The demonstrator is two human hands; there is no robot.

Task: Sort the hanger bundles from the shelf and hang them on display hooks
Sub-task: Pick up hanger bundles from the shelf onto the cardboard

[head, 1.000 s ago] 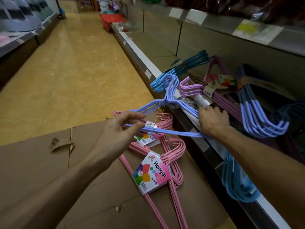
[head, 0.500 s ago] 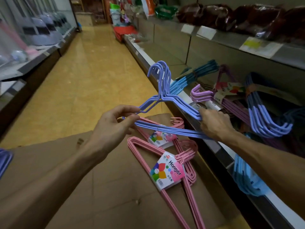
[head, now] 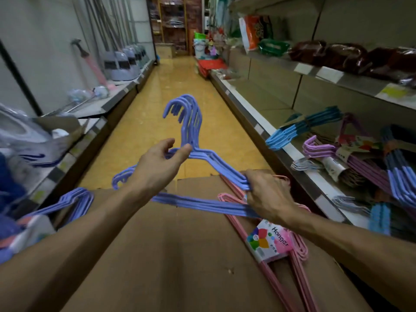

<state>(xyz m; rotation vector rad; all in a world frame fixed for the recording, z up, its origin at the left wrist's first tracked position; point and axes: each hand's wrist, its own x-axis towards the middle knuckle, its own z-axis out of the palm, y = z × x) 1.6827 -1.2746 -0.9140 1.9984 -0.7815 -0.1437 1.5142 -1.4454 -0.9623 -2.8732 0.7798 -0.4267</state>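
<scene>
Both hands on the bundle of periwinkle-blue plastic-coated wire hangers (head: 198, 154), held above the flat brown cardboard sheet (head: 180, 255). Left hand (head: 157, 167) pinches the neck just under the hooks, thumb and fingertips curled on it; hooks stand upright beyond it. Right hand (head: 267, 197) clenches the bundle's right shoulder corner, fingers wrapped round the wires.

Open room: yellow tiled aisle floor (head: 157, 113) runs clear ahead of the hands, bounded by shelf edges either side. Right of the right hand, metal shelf (head: 315, 183) carries more hanger bundles, light blue (head: 301, 129) and purple (head: 326, 149), near its front lip.

Pink hanger bundle with a "Hanger" label (head: 270, 242) lies on the cardboard under the right wrist, upper part hidden by the hand, lower ends cut off by the frame. Another blue bundle (head: 74, 199) left of the left forearm, partly covered. Left-shelf goods blurred, not readable.
</scene>
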